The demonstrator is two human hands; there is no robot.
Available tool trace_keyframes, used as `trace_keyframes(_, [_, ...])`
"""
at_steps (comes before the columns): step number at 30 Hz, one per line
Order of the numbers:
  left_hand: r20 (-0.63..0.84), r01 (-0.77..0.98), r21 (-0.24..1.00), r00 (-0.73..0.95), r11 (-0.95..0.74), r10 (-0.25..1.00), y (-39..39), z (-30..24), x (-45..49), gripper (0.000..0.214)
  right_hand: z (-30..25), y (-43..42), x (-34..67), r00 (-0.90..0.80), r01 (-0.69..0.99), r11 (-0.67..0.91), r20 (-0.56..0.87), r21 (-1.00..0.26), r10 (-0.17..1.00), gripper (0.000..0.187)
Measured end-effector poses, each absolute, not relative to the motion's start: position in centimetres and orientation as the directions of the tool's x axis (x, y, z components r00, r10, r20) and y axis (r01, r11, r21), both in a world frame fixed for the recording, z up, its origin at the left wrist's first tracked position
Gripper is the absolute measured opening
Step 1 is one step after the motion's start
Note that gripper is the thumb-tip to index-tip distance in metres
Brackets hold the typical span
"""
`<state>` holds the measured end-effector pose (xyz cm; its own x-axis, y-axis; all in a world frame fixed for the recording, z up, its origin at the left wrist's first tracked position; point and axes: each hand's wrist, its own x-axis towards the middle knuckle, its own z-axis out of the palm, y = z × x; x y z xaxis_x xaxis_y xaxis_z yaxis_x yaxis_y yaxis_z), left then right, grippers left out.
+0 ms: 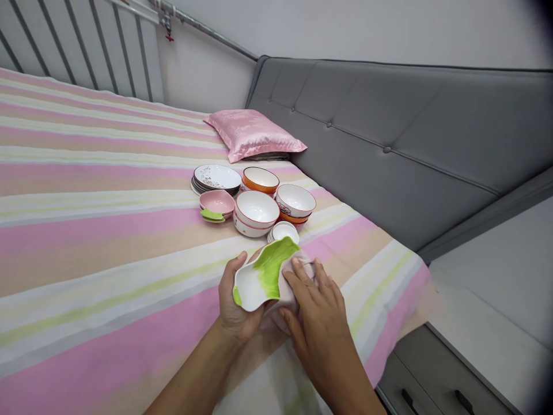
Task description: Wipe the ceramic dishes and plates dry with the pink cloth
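A white and green cabbage-shaped dish (254, 282) is held up over the bed, tilted toward me. My left hand (237, 305) grips it from the left and below, thumb along its edge. My right hand (317, 305) presses a pale pink cloth (286, 288) against the dish's right side, fingers bent over the cloth. Just beyond the dish stand small white dishes (285, 231) in a stack. Behind them are stacked white bowls with red rims (257, 213), more bowls (296, 202) to the right, and pink dishes with green handles (216, 203) to the left.
A stack of patterned plates (217, 177) and an orange bowl (260, 183) stand farther back on the striped bedspread (108, 259). Beyond lies a pink pillow (254, 132) near the grey headboard (367, 121). A grey bedside cabinet (436, 369) stands at the lower right.
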<state>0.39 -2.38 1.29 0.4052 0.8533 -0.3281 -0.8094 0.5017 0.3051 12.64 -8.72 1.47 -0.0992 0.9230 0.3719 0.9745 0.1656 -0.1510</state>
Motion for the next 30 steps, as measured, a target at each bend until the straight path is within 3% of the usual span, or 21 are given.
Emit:
trace_keyframes(7, [-0.343, -0.778, 0.261, 0.479, 0.572, 0.808, -2.6, 2.0, 0.5, 0.034, 1.4, -8.5, 12.8, -0.148, 0.964, 0.207, 0.311, -0.168, 0.939, 0.06])
trace_keyframes(14, [-0.291, -0.795, 0.315, 0.439, 0.518, 0.85, -2.5, 1.4, 0.7, 0.033, 1.4, -8.5, 12.5, -0.191, 0.957, 0.247, 0.313, -0.15, 0.93, 0.057])
trace_keyframes(22, [-0.229, -0.813, 0.354, 0.404, 0.463, 0.886, -2.6, 1.3, 0.9, 0.025, 1.3, -8.6, 13.3, -0.19, 0.929, 0.278, 0.331, -0.242, 0.924, 0.047])
trace_keyframes(26, [-0.263, -0.836, 0.307, 0.385, 0.455, 0.885, -2.5, 1.7, 0.7, 0.026, 2.4, -9.1, 13.3, -0.11, 0.895, 0.264, 0.398, -0.358, 0.911, 0.047])
trace_keyframes(30, [-0.304, -0.863, 0.288, 0.329, 0.415, 0.894, -2.0, 1.7, 0.2, 0.028, 3.8, -9.5, 13.6, 0.162, 0.829, 0.094, 0.397, -0.552, 0.903, 0.035])
